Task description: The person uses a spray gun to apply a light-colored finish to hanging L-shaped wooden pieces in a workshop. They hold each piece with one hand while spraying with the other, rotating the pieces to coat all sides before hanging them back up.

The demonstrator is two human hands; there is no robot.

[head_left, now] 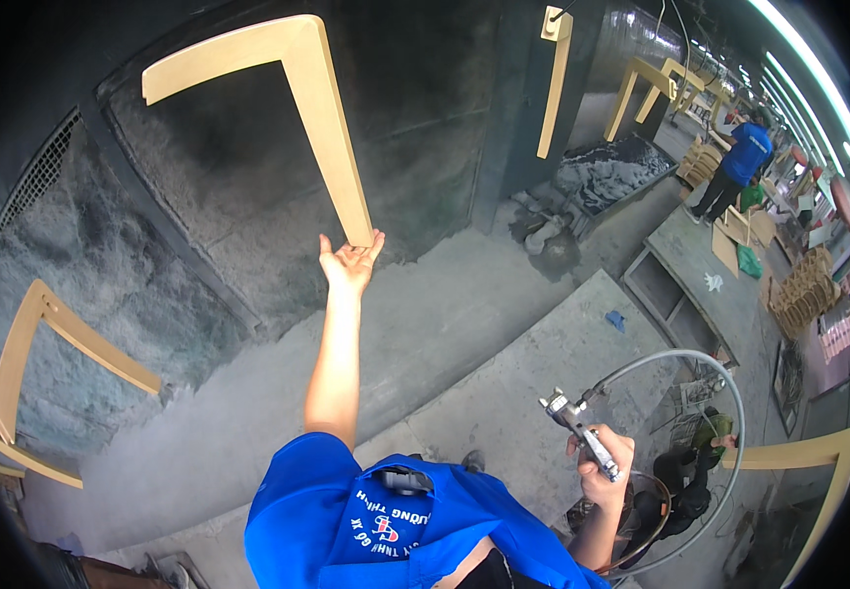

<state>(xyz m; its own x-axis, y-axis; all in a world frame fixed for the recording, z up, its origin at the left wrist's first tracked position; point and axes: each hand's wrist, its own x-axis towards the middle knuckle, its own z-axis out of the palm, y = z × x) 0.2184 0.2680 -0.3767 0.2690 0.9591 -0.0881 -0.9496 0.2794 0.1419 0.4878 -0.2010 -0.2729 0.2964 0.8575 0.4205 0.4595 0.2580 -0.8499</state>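
A pale L-shaped wooden frame piece (325, 118) hangs in front of me, one arm running left and the other down toward me. My left hand (348, 267) reaches up to its lower end; the fingers bear against that end from below, with the thumb spread to the side. In my right hand (606, 469), at the lower right, is a metal spray gun (582, 432), its nozzle tilted up and to the left. The fingers wrap round the gun's grip. A grey hose (736, 422) loops from the gun out to the right and back down.
More wooden frame pieces hang at the left (23, 353), the upper right (555, 88) and the lower right (842, 461). A dark, dust-coated booth wall (415, 128) stands ahead. Grey platforms (533, 363) run diagonally at right. One person (747, 152) stands far right; another (710, 442) is nearer.
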